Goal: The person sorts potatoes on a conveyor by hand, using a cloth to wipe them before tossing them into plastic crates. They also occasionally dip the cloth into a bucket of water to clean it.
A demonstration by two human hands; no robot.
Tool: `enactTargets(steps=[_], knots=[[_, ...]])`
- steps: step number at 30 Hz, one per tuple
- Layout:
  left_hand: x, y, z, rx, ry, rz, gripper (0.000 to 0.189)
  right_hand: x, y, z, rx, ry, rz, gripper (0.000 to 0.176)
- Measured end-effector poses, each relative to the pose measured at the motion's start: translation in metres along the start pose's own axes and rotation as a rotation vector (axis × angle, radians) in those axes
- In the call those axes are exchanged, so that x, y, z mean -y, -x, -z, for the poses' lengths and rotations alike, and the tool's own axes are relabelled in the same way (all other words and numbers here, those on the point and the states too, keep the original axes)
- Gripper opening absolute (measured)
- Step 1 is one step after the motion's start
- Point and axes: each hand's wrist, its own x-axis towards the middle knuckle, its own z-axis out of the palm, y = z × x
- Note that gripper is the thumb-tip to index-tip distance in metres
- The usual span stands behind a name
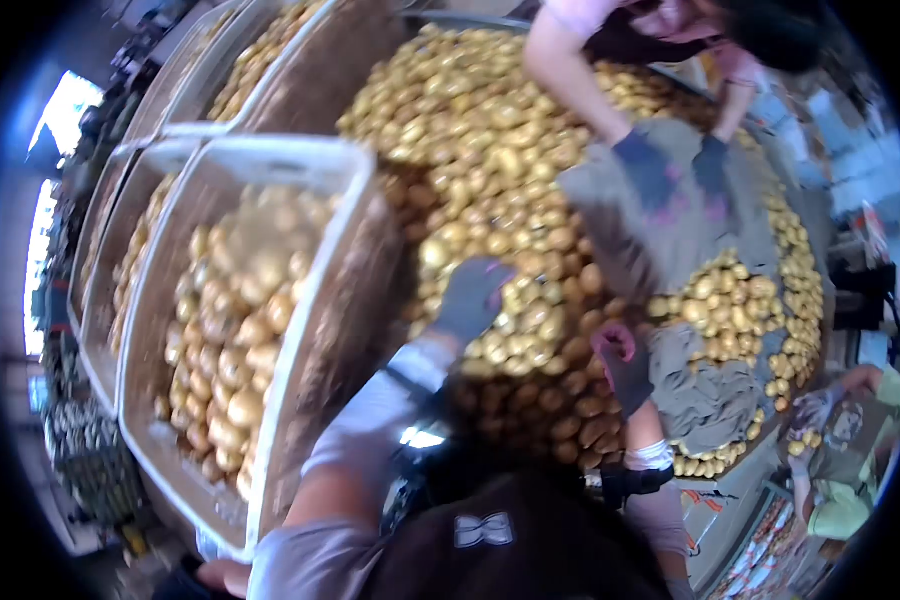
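A wide heap of small yellow-brown potatoes (490,150) spreads before me. My left hand (470,298), in a grey glove with pink fingertips, lies over the heap beside the white-rimmed bin. Its fingers and thumb are apart, touching the potatoes. To the right, my right hand (625,368) wears a similar glove and hovers low over darker, shaded potatoes. Its pink fingers curl inward; whatever they hold, if anything, is hidden. Close to that hand a crumpled grey cloth (710,395) rests on the potatoes.
Bins with white rims, one a large bin (360,185) of potatoes, line the left. Across the heap, another person's gloved hands (655,175) press on a large grey cloth (695,235). At lower right, a second person (850,440) holds a few potatoes.
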Motion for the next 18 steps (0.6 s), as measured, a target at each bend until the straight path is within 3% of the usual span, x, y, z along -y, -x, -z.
enactTargets(steps=[1, 2, 3, 4, 6, 8, 10, 11, 12, 14, 16, 18], knots=[[-0.005, -0.003, 0.006, 0.045, 0.009, 0.062, 0.037, 0.006, 0.004, -0.021, -0.092, 0.384, 0.352, 0.017], [-0.003, -0.003, 0.006, -0.045, -0.011, -0.010, 0.034, 0.030, 0.008, -0.041, -0.195, 0.748, 0.734, 0.013], [0.002, -0.006, 0.006, 0.062, 0.001, 0.044, 0.031, 0.056, 0.019, -0.053, -0.146, 1.042, 0.849, 0.016], [-0.003, -0.014, 0.016, 0.175, -0.038, 0.056, 0.031, 0.059, 0.027, -0.068, -0.120, 1.027, 0.869, 0.016], [-0.022, -0.029, 0.033, 0.237, -0.062, 0.112, 0.030, 0.066, 0.052, -0.099, 0.595, 0.256, 0.295, 0.022], [-0.050, -0.058, 0.057, 0.415, -0.060, 0.175, 0.023, 0.112, 0.089, -0.138, 0.938, 0.268, 0.072, 0.030], [-0.062, -0.062, 0.057, 0.300, 0.009, 0.114, 0.020, 0.122, 0.106, -0.160, 1.273, 0.273, 0.215, 0.032], [-0.071, -0.065, 0.061, 0.198, 0.085, 0.046, 0.017, 0.134, 0.126, -0.169, 1.218, 0.367, 0.055, 0.034], [-0.078, -0.072, 0.065, 0.191, 0.078, 0.045, 0.017, 0.132, 0.130, -0.178, 1.222, 0.373, 0.062, 0.034], [-0.097, -0.092, 0.078, 0.369, -0.272, -0.240, 0.014, 0.139, 0.131, -0.199, 1.452, 0.650, 0.455, 0.040], [-0.102, -0.106, 0.076, 0.368, -0.385, -0.348, 0.012, 0.151, 0.143, -0.217, 1.487, 0.837, 0.440, 0.038], [-0.104, -0.121, 0.076, 0.233, -0.323, -0.613, 0.013, 0.146, 0.150, -0.226, 1.201, 1.225, 0.539, 0.031]])
